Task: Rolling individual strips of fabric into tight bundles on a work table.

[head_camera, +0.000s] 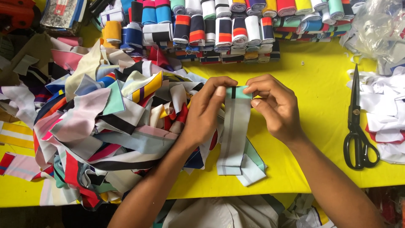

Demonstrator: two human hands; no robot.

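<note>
Both forearms reach fwd, left hand (206,112) & right hand (272,105) close together, fingertips pinched, thumbs up.

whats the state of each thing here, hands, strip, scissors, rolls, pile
left hand: pinching the top left end of the strip
right hand: pinching the top right end
fabric strip: top edge folded over, rest hanging down onto the yellow table
scissors: closed, lying flat, untouched
fabric rolls: rolled tight, stacked in rows
loose strip pile: unrolled, tangled heap
</note>
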